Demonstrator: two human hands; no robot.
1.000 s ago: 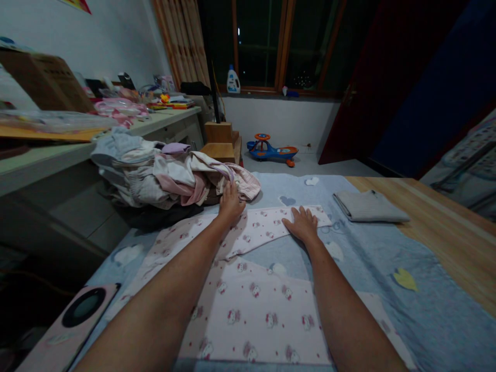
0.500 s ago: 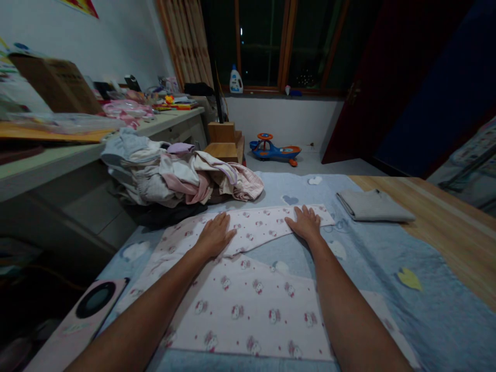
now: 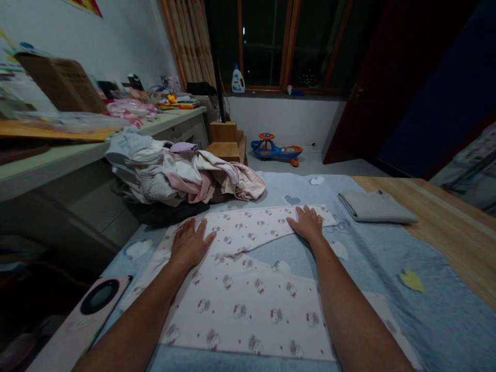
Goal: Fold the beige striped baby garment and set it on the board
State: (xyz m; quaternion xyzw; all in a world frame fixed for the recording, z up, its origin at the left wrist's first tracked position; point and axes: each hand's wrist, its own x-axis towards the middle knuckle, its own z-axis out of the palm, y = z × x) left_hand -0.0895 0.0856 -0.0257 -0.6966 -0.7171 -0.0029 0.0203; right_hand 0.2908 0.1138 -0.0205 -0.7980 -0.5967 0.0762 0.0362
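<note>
A pale pink garment with a small cat print (image 3: pixel 248 305) lies spread on a light blue blanket (image 3: pixel 387 268). One part of it stretches across the far side like a leg or sleeve. My left hand (image 3: pixel 189 244) lies flat and open on the left end of that strip, fingers spread. At the strip's right end my right hand (image 3: pixel 308 223) presses down flat, also open. Neither hand holds anything.
A heap of unfolded clothes (image 3: pixel 182 173) sits at the far left of the blanket. A folded grey cloth (image 3: pixel 375 205) lies at the far right on the wooden surface (image 3: pixel 457 232). A phone (image 3: pixel 83 320) rests near left. A cluttered desk (image 3: pixel 77 139) runs along the left.
My left hand has slid left and toward me along the garment's strip, away from the clothes heap. My right hand has stayed in place.
</note>
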